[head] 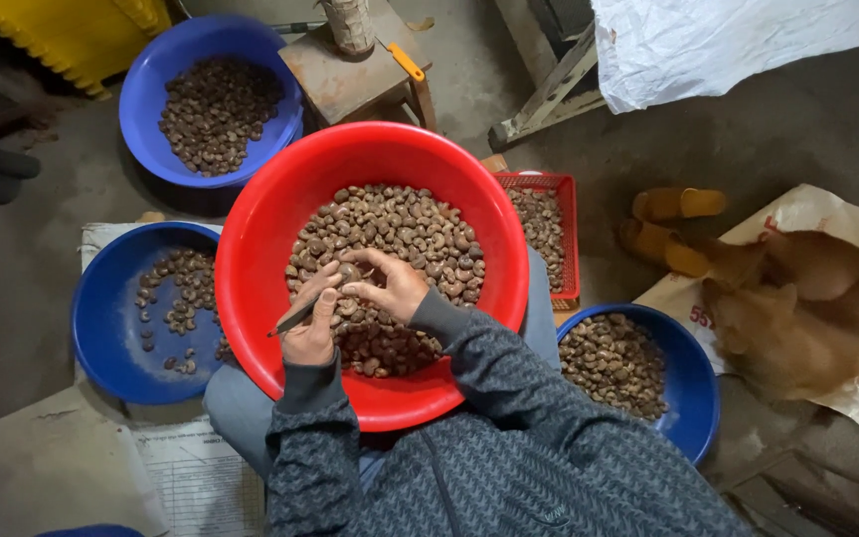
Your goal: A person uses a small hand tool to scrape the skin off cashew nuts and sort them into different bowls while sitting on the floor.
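Observation:
A big red basin [260,249] rests on my lap, filled with brown nuts [410,234]. My left hand [310,333] is over the nuts near the basin's left side and grips a thin dark pick-like tool [292,319] that points left. My right hand [390,283] is just to its right, fingers curled around a single nut [348,273] held between both hands. Both forearms wear grey patterned sleeves.
Blue basins with nuts lie at the left [111,328], back left [166,70] and right [693,368]. A red crate [567,214] with nuts sits behind the red basin. A wooden stool [350,75] stands behind. An orange cat [797,308] lies on a sack at the right.

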